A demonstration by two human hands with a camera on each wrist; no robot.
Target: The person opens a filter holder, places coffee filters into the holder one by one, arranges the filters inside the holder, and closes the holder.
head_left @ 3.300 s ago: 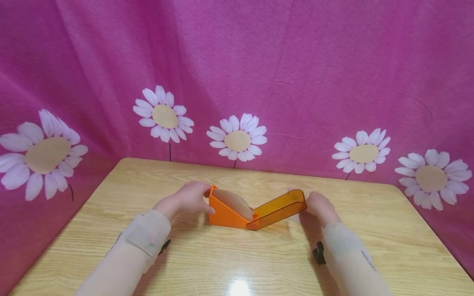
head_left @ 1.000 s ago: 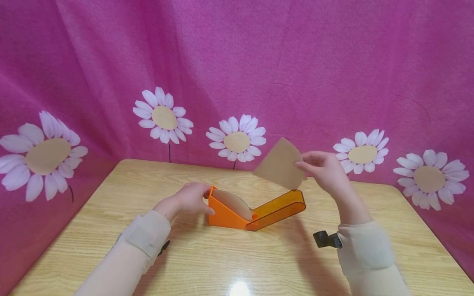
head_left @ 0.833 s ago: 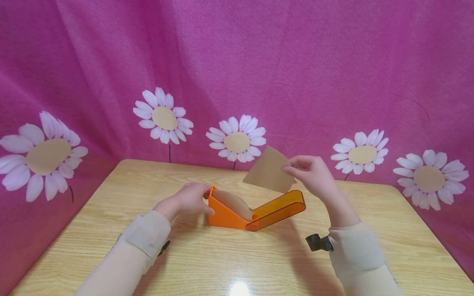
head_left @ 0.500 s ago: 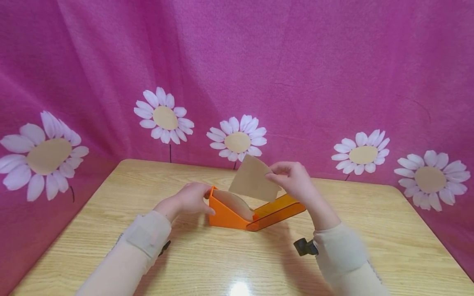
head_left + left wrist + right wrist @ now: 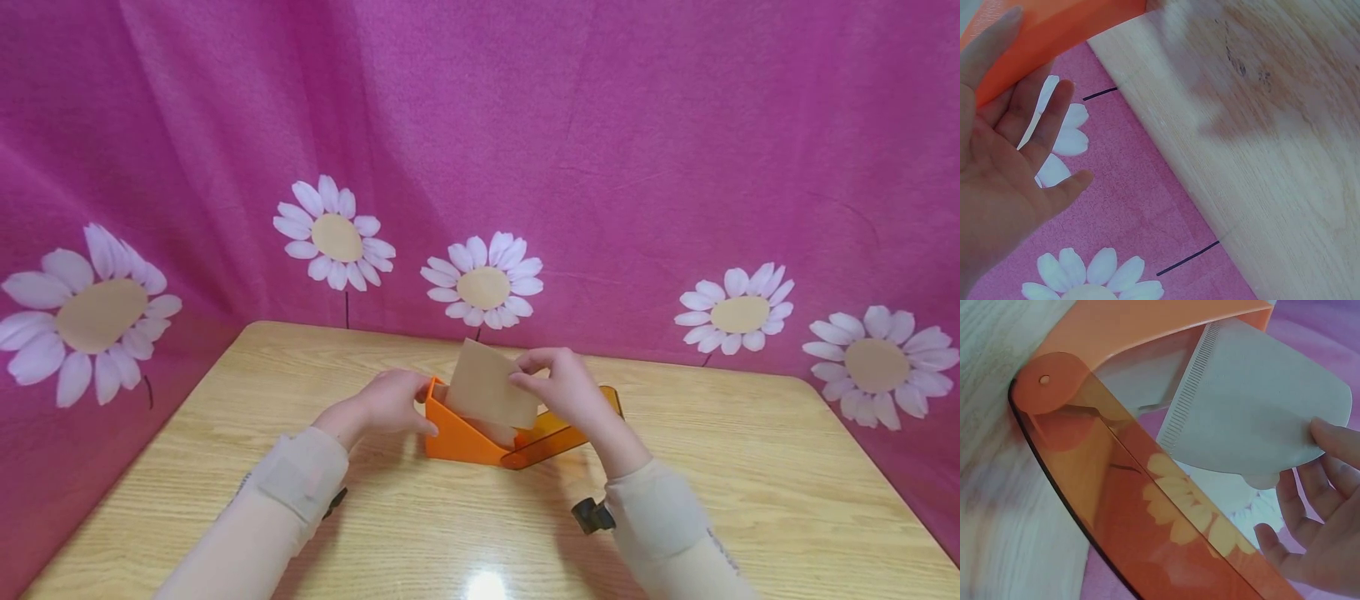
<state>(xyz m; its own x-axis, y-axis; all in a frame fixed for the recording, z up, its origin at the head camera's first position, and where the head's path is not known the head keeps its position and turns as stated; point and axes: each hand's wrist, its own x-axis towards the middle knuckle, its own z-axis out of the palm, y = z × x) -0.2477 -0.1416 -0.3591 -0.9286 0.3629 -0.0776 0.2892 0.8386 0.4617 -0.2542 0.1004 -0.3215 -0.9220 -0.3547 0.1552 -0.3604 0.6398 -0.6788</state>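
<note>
An orange filter box (image 5: 459, 439) sits on the table, its amber see-through lid (image 5: 1116, 506) swung down to the right. My left hand (image 5: 386, 402) grips the box's tall left end, thumb along the front; the left wrist view shows the thumb (image 5: 994, 47) on the orange wall. Between thumb and fingers, my right hand (image 5: 566, 385) pinches a brown paper coffee filter (image 5: 489, 385) by its rounded edge. The filter's crimped side (image 5: 1188, 390) faces the box opening, overlapping it. More filter paper (image 5: 1144, 369) shows inside the box, partly hidden behind the held one.
The wooden table (image 5: 420, 533) reaches back to a pink curtain (image 5: 600, 167) printed with white daisies. A black wrist camera (image 5: 592, 515) sticks out from the right cuff, low over the tabletop.
My right hand first was behind the lid, then raised a filter above it, and has since carried it left and down to the box opening. Left hand and box stay put.
</note>
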